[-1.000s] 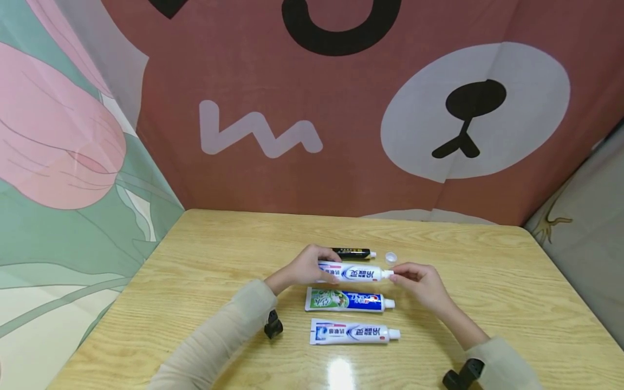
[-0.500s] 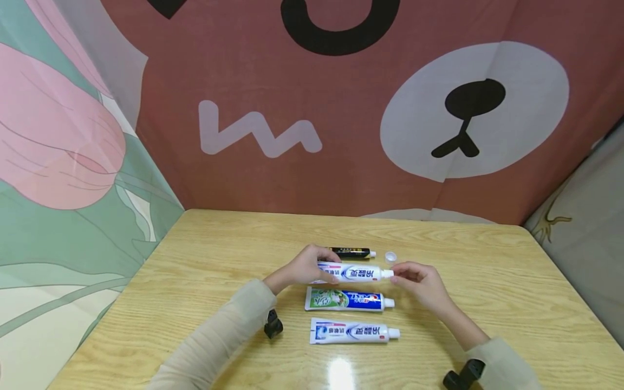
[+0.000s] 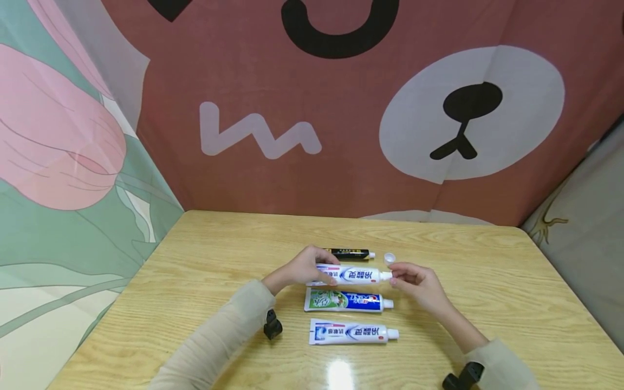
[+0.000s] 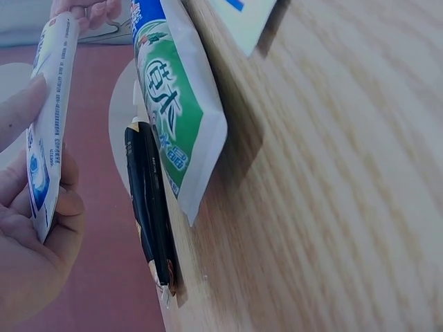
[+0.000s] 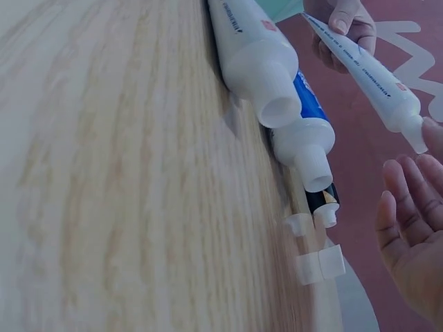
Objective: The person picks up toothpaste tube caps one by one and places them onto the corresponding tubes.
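One left hand (image 3: 307,264): clamped on white toothpaste tube (image 3: 358,275).
Right hand (image 3: 421,283): pinches its cap (image 3: 385,275).
White toothpaste tube: raised above counter (image 3: 234,238), between black tube (image 3: 350,254), far, and green-blue tube (image 3: 343,300), near.

A pale wooden table (image 3: 219,244) carries three flat-lying tubes, roughly parallel, their nozzle ends to the right in the head view. Nearest lies a white tube with blue and pink print (image 3: 348,332); farther back, a green-and-blue tube with a white cap (image 3: 346,300); farthest, a slim black tube with gold lettering (image 3: 351,254), ending in a white tip. A small round whitish cap (image 3: 389,258) sits near that tip, apart from it. Behind stands a brownish-red cloth (image 3: 351,184) printed with a pale muzzle; left, a pink-flowered green cloth (image 3: 63,135); right, a greyish cloth (image 3: 595,227).
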`<state>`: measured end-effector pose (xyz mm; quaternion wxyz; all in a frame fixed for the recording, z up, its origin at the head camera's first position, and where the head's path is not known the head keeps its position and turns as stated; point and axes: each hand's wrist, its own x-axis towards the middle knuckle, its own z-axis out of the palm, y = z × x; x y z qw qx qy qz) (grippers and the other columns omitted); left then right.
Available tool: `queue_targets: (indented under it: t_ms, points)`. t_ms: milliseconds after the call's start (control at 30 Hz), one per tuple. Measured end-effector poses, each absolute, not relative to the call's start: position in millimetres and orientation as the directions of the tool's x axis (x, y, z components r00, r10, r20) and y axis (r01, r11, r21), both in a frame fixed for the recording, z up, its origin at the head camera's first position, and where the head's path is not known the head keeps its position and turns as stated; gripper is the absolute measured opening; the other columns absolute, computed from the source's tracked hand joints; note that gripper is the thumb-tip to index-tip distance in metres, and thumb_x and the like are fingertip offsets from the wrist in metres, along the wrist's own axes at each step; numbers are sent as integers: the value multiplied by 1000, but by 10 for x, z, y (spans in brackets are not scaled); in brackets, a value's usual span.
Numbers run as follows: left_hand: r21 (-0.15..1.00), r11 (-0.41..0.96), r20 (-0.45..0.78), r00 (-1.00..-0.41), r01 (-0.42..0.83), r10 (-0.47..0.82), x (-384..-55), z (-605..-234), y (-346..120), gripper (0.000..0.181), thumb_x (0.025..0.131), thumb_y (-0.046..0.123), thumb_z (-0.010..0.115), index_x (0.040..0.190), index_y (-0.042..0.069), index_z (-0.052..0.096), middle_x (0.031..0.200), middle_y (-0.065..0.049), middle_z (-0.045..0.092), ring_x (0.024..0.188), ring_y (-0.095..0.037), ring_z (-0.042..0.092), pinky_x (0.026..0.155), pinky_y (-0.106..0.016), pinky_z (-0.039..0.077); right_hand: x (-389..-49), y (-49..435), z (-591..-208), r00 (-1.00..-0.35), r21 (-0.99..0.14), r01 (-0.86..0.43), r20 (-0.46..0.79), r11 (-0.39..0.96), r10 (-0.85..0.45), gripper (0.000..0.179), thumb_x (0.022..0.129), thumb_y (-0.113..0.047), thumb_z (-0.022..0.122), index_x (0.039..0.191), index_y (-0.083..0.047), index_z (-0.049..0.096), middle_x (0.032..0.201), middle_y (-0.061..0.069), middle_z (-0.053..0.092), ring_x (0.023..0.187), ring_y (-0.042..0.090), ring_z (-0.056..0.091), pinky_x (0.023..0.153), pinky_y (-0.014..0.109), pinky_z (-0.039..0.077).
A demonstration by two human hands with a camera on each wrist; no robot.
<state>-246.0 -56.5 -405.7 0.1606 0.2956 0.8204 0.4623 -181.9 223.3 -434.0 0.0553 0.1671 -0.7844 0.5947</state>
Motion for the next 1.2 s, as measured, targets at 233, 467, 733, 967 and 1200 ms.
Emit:
queue_targets:
  t_ms: [233,467,733,967,1200]
  points:
    - [858,407,-9,-782,314,623,-2443,-4031,-560,29,69,7,78,96,7,68,86,1,66,78,-11,60,71,-26,48,-1809,2208,-4311,-949,-921,-298,257,251,-183,19,83,-4,64,98,8,64,88,4,66,74,8,60,63,28,52]
    - [866,389,4,-784,313,621,-2386,-3956,-549,28,70,2,77,97,3,67,86,-3,66,76,-12,59,69,-26,48,-1819,2204,-4326,-956,-920,-276,232,279,-180,17,87,-7,60,95,8,64,80,15,65,68,19,62,60,31,52]
    - [846,416,4,-785,332,619,-2275,-3780,-568,27,72,1,75,98,1,67,89,-6,66,78,-14,58,71,-26,47,-1821,2194,-4324,-937,-910,-332,289,246,-195,27,79,1,66,103,12,60,85,4,65,74,9,60,65,24,51]
    - [843,419,8,-787,337,617,-2446,-4045,-561,29,70,8,78,97,8,68,87,1,66,78,-10,58,71,-25,48,-1805,2180,-4307,-964,-911,-256,217,324,-151,19,80,-4,67,95,7,65,87,14,66,73,9,61,65,28,52]
    - [860,386,20,-779,333,627,-2462,-4069,-554,29,69,7,79,96,6,68,85,1,66,77,-11,60,70,-26,48,-1804,2179,-4298,-968,-918,-235,191,320,-163,17,86,-8,61,90,9,65,80,19,64,68,24,63,63,35,53]
